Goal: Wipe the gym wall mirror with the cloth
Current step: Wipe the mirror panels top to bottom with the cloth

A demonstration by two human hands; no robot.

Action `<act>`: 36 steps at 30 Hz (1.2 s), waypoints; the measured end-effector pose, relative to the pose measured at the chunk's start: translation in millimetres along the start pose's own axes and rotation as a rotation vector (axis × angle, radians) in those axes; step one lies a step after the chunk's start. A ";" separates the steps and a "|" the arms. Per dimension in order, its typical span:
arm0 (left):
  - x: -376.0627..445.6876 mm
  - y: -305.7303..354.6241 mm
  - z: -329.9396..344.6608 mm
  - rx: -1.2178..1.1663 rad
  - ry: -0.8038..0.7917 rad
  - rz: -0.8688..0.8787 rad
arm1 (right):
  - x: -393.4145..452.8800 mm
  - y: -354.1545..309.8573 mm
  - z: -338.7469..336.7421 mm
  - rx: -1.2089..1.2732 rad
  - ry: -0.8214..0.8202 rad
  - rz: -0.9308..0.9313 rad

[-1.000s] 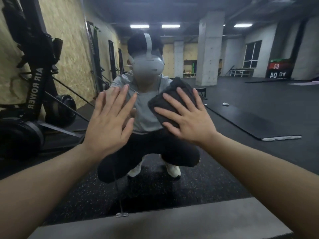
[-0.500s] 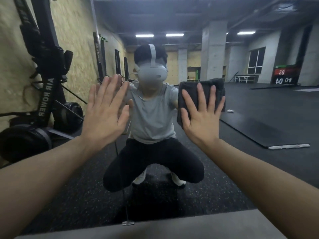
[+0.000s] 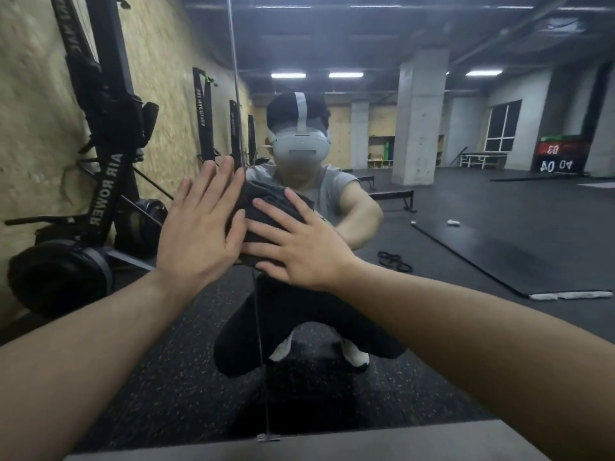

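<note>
The wall mirror [image 3: 466, 261] fills the view and reflects a squatting person and the gym hall. My right hand [image 3: 299, 247] lies flat with spread fingers on a folded dark grey cloth [image 3: 263, 207], pressing it against the glass near the vertical seam between two mirror panels. My left hand [image 3: 203, 227] is flat on the mirror just left of the cloth, fingers straight, its edge touching or nearly touching the cloth. Most of the cloth is hidden under my right hand.
A black air rower [image 3: 100, 181] stands upright against the chipboard wall [image 3: 33, 111] at the left. A grey ledge [image 3: 299, 444] runs along the mirror's bottom edge with a small metal clip [image 3: 268, 437] at the seam. Mats and a pillar appear only as reflections.
My right hand has slid the cloth left and down across the glass, from the right of the reflected person to beside my left hand. The view has shifted slightly.
</note>
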State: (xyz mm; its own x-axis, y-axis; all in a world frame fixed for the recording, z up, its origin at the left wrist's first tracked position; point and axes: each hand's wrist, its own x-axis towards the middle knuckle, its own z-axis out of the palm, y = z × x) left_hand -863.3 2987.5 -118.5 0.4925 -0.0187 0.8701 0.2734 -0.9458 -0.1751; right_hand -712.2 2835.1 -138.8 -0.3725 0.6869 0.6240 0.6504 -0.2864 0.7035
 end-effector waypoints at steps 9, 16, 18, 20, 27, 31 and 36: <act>1.8 8.0 3.4 -0.020 0.000 -0.061 | -116.2 96.2 -57.5 -0.168 -0.071 0.580; 20.4 15.9 -12.6 -0.042 -0.002 -0.140 | -124.6 110.6 -72.8 -0.093 -0.060 1.060; 39.2 12.6 -18.6 -0.036 0.011 -0.150 | -102.4 108.5 -66.1 -0.085 0.020 1.125; 53.3 7.8 -20.9 -0.047 0.025 -0.146 | -85.3 108.0 -59.6 -0.098 0.081 1.151; 52.4 0.4 -14.6 -0.097 0.102 -0.117 | 3.0 89.3 -50.9 -0.123 0.073 0.828; 52.7 -3.4 -19.3 -0.106 0.093 -0.093 | 53.6 55.7 -41.1 -0.109 -0.053 0.486; 53.6 -6.9 -29.8 -0.079 0.020 -0.076 | 63.0 46.0 -33.8 -0.101 -0.042 0.300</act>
State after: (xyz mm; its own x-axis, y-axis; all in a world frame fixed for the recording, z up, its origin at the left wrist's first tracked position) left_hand -863.4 2983.3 -56.9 0.4564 0.0482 0.8885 0.2431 -0.9673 -0.0724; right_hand -728.1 2842.7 -55.7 -0.1451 0.5881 0.7957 0.6571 -0.5440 0.5218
